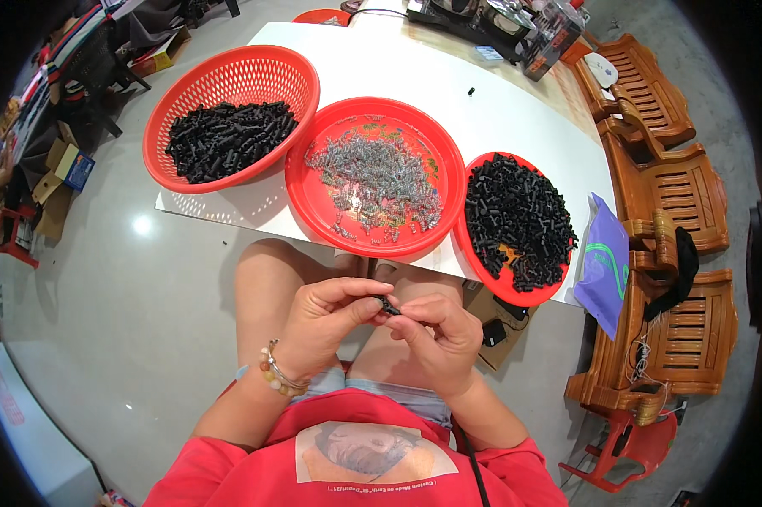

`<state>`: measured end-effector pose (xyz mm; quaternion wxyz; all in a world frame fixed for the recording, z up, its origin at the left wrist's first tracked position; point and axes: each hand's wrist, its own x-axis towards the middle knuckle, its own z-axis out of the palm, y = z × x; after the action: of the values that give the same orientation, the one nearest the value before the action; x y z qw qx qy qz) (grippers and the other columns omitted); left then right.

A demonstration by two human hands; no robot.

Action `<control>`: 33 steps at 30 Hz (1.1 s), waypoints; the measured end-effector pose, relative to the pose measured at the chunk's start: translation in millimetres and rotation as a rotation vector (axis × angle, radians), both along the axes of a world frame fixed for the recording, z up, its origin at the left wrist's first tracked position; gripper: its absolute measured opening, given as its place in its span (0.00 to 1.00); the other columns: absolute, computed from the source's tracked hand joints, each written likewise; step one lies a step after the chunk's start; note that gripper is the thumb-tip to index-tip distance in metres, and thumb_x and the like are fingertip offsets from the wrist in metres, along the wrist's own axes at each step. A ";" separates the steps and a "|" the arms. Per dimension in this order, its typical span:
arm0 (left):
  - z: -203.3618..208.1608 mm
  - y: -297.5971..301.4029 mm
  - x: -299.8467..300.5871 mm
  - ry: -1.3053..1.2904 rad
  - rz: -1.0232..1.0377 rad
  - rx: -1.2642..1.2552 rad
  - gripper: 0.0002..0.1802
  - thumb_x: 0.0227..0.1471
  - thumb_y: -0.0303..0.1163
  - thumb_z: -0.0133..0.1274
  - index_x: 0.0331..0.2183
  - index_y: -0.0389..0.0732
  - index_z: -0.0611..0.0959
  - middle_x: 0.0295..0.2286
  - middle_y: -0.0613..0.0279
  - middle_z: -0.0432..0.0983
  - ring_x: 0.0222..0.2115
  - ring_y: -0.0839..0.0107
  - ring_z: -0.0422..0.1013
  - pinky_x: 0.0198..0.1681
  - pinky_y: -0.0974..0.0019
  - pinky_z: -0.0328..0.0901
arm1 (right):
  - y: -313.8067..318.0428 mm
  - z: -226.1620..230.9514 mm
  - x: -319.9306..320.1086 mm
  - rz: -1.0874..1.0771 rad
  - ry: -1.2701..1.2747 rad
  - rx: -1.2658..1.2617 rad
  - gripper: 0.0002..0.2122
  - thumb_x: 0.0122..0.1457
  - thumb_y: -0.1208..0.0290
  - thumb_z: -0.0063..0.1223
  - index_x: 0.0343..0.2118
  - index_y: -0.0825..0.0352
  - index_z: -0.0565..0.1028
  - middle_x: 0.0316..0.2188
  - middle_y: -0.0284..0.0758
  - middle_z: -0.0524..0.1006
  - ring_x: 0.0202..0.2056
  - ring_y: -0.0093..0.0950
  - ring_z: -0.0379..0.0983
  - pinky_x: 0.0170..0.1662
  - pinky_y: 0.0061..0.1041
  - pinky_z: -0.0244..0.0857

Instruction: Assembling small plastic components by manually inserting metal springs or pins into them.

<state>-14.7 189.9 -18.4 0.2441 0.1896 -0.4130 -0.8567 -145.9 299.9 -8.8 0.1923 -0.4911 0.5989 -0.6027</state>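
Note:
Above my lap, my left hand (334, 317) and my right hand (438, 336) meet with their fingertips pinched on a small black plastic part (388, 305). Fingers cover much of it, so its exact shape is hard to make out. In front of me a round red tray (301, 198) holds a heap of small silvery metal springs (377, 173). To its left a red perforated basket (166, 106) contains many slim black plastic pieces (229, 139). At the right, a red tray (529, 298) is heaped with short black plastic pieces (516, 220).
All three containers rest on a white tabletop (381, 68). One loose black piece (471, 91) lies toward its far side. A purple package (603, 262) leans at the right edge, near wooden chairs (685, 325). Beneath that edge is a cardboard box (516, 342).

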 end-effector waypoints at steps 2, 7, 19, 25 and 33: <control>1.0 1.2 -0.8 -0.001 0.011 -0.015 0.11 0.55 0.22 0.50 0.41 0.33 0.80 0.34 0.59 0.78 0.34 0.75 0.74 0.39 0.74 0.70 | 1.4 -1.0 0.0 0.005 0.018 -0.007 0.05 0.50 0.85 0.58 0.30 0.73 0.73 0.29 0.39 0.76 0.26 0.23 0.76 0.28 0.17 0.71; 3.9 3.2 -4.4 -0.017 0.040 -0.102 0.11 0.55 0.22 0.51 0.41 0.33 0.80 0.34 0.59 0.79 0.35 0.76 0.74 0.40 0.74 0.69 | 0.9 -1.4 4.4 -0.016 -0.052 -0.047 0.05 0.52 0.85 0.56 0.30 0.73 0.73 0.30 0.40 0.76 0.26 0.24 0.76 0.29 0.18 0.72; 5.9 8.9 -12.6 0.059 0.109 -0.109 0.10 0.55 0.22 0.51 0.41 0.33 0.79 0.34 0.60 0.78 0.34 0.77 0.73 0.39 0.75 0.69 | -4.5 1.7 12.8 -0.066 -0.255 -0.122 0.04 0.54 0.84 0.55 0.31 0.73 0.72 0.30 0.40 0.75 0.26 0.23 0.75 0.30 0.18 0.72; 3.1 8.6 -15.5 0.039 0.133 -0.199 0.10 0.54 0.21 0.51 0.40 0.34 0.80 0.34 0.62 0.77 0.33 0.79 0.72 0.38 0.75 0.68 | -7.3 8.0 15.7 -0.098 -0.480 -0.055 0.02 0.55 0.83 0.53 0.30 0.73 0.72 0.30 0.40 0.75 0.26 0.23 0.74 0.30 0.18 0.70; 5.9 12.8 -22.1 -0.004 0.205 -0.283 0.11 0.55 0.19 0.49 0.41 0.33 0.80 0.34 0.63 0.76 0.33 0.79 0.71 0.37 0.76 0.68 | -11.7 10.5 16.2 -0.095 -0.611 -0.050 0.02 0.56 0.80 0.53 0.30 0.72 0.72 0.29 0.38 0.76 0.24 0.22 0.74 0.29 0.18 0.70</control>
<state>-36.8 202.7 -12.5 0.3534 0.1963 -0.5084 -0.7603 -129.6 288.2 1.7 0.3231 -0.2632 0.5204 -0.7453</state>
